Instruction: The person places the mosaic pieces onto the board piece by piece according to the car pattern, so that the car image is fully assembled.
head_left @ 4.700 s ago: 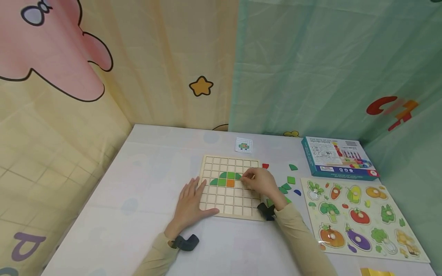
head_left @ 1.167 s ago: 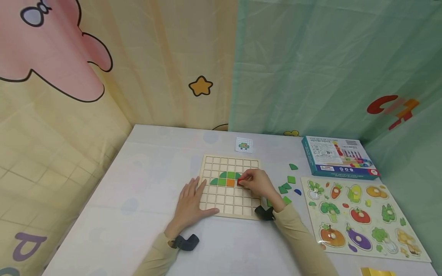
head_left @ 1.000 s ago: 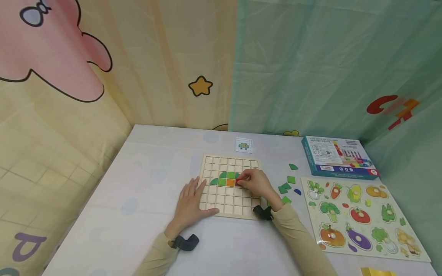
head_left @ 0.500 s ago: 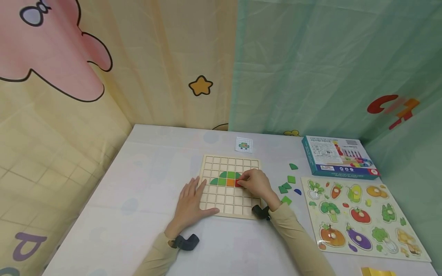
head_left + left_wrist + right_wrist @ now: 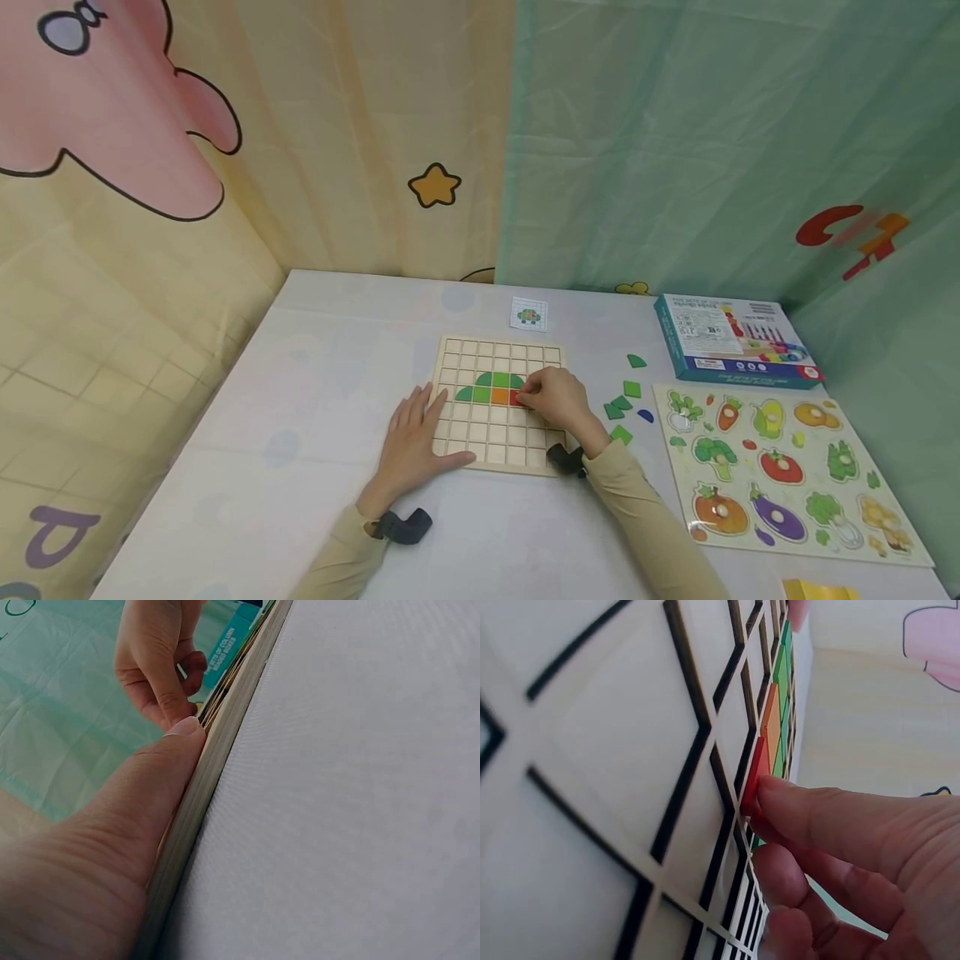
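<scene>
My right hand (image 5: pixel 557 397) pinches a small red tile (image 5: pixel 755 772) between thumb and fingers at the wooden grid board (image 5: pixel 487 457). The tile sits against the right side of an orange square tile (image 5: pixel 499 397); the right wrist view shows it low in its cell. Green tiles (image 5: pixel 482 395) lie left of and above the orange one, some with curved edges. Fingertips hide part of the red tile. Flat and spread, my left hand (image 5: pixel 411 442) rests against the board's left and front edges. Its thumb (image 5: pixel 142 787) lies along the front rim in the left wrist view.
Loose green tiles (image 5: pixel 632 389) and a blue half-round tile (image 5: pixel 646 416) lie right of the board. Behind it is a picture card (image 5: pixel 528 315). A box (image 5: pixel 738 342), a vegetable puzzle board (image 5: pixel 795 496) and a yellow object (image 5: pixel 819 590) stand to the right.
The red tile, earlier beside the board's upper right edge, was picked up and brought leftward and down into the cell beside the orange tile. The left hand has stayed put.
</scene>
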A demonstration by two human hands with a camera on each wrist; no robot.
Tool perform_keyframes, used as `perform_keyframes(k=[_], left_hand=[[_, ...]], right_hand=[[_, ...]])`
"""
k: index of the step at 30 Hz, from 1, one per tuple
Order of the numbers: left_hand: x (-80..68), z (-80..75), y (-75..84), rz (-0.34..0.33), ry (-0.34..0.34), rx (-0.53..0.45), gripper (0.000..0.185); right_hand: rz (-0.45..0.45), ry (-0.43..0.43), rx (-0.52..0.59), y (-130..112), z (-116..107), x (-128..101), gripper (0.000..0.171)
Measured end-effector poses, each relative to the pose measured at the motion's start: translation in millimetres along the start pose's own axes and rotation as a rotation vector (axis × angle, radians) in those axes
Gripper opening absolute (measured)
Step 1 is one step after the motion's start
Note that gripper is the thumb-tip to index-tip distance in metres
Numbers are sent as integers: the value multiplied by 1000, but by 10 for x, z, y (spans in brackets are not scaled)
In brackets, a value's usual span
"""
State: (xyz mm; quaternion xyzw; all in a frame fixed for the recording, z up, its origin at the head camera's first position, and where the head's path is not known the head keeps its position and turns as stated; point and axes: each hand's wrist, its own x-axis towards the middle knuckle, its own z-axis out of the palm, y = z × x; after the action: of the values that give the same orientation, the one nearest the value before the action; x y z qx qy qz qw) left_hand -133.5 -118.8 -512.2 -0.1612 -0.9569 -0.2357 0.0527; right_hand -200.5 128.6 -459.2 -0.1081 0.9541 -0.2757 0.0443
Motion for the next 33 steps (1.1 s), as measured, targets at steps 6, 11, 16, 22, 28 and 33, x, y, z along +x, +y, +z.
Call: perform_keyframes(k=[6, 11, 16, 22, 28, 33], left_hand=[[7, 9, -7, 5, 5, -1, 107], [10, 10, -2, 11, 8, -1, 107], [12, 14, 1, 9, 9, -6, 107], [13, 19, 6, 7, 9, -11, 107], [9, 13, 7, 6, 8, -13, 106], [2, 24, -7, 4, 9, -7, 107]], right_hand=[[1, -27, -8, 4, -51, -29, 9], [-4, -58, 22, 52, -91, -67, 7], [-9, -35, 77, 142, -149, -119, 10], [5, 30, 92, 367, -364, -162, 16], [58, 73, 44, 704, -674, -146, 22], [109, 51, 13, 990, -916, -88, 24]])
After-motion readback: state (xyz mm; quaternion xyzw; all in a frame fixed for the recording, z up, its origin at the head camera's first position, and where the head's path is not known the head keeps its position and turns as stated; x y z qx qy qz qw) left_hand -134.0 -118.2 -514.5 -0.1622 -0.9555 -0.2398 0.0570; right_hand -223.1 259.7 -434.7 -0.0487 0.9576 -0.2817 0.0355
